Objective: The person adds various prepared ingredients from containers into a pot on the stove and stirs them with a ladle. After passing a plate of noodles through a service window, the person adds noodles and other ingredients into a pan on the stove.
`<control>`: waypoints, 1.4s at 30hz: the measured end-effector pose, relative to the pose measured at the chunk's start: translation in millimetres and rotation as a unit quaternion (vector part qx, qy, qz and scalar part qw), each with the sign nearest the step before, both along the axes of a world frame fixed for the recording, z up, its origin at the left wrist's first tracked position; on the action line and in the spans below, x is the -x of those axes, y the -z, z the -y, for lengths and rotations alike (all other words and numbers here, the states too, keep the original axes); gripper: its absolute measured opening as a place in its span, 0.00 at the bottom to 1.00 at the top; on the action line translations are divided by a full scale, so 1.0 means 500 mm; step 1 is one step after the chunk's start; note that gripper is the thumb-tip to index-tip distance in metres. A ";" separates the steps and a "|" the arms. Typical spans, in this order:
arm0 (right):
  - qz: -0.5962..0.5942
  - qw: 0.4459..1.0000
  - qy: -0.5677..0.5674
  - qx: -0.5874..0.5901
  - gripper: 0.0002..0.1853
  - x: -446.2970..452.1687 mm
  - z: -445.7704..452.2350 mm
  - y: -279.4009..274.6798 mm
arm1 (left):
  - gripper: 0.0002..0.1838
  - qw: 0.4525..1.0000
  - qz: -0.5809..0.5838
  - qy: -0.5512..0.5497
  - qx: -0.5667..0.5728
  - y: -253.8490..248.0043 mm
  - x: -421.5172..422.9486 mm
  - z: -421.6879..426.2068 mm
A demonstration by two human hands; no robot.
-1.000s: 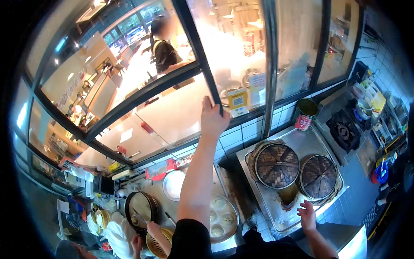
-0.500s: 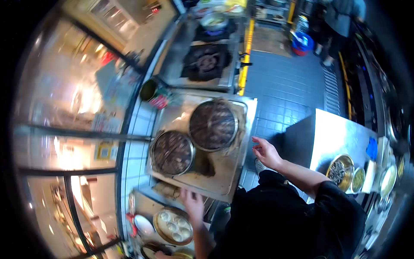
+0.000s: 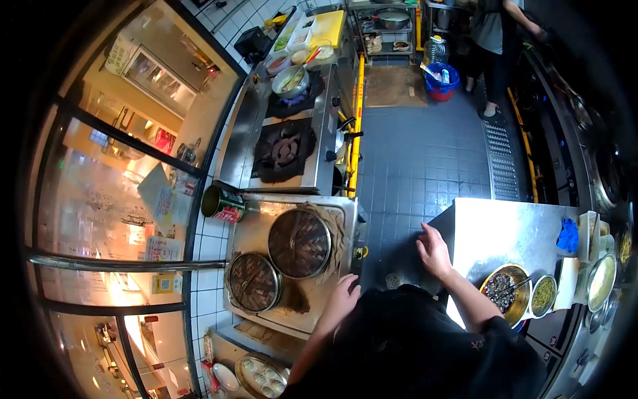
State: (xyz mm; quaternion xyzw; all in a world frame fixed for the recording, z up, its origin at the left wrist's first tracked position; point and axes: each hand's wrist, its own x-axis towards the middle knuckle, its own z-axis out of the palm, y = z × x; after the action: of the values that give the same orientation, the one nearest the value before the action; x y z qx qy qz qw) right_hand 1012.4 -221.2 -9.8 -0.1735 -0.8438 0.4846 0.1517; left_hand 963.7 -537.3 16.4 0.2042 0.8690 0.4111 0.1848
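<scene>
My left hand (image 3: 341, 299) hovers by the right edge of a stained steel steaming counter (image 3: 323, 282), its fingers loosely stretched and holding nothing. Two round bamboo steamer lids with metal rims rest on that counter: the larger steamer (image 3: 299, 244) at the back and the other steamer (image 3: 254, 282) at the front left. Over the dark floor, just left of a steel worktable (image 3: 492, 226), my right hand (image 3: 434, 251) hangs with fingers apart and nothing in them.
A stove with a lit burner carries a pan (image 3: 290, 82). An open can (image 3: 222, 204) stands by the wall. A tray of white buns (image 3: 261, 377) lies front left, a brass bowl (image 3: 506, 294) right. Farther back are a bin (image 3: 442, 83) and a person (image 3: 490, 50).
The view has shifted and sharpened. My left hand has moved from the counter's front side, near the bun tray, to its right edge. My right hand is nearer the worktable.
</scene>
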 end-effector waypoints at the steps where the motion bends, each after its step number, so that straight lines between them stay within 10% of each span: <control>1: 0.003 1.000 0.010 -0.009 0.29 -0.007 -0.014 -0.004 | 0.18 1.000 -0.003 0.017 0.000 -0.002 0.019 -0.020; 7: 0.048 0.997 0.059 -0.014 0.07 -0.037 -0.075 0.017 | 0.17 0.993 0.002 0.117 -0.017 0.032 0.120 -0.142; 28: 0.247 0.957 0.036 -0.150 0.23 0.545 -0.608 -0.070 | 0.18 0.980 -0.059 0.190 -0.012 0.079 0.924 -0.709; 36: 0.395 0.917 -0.036 -0.049 0.33 0.635 -0.801 0.133 | 0.20 0.955 -0.033 0.285 0.071 0.097 1.116 -0.957; 42: 0.386 0.921 -0.054 0.007 0.32 0.849 -1.080 0.223 | 0.21 0.985 -0.134 0.034 0.100 0.150 1.291 -1.037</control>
State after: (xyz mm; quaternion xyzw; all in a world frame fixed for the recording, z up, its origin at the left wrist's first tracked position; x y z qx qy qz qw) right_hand 588.1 318.9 -121.5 -0.3018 -0.8419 0.3933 -0.2133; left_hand 318.1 -18.7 -58.4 0.2673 0.9152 0.2844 0.1006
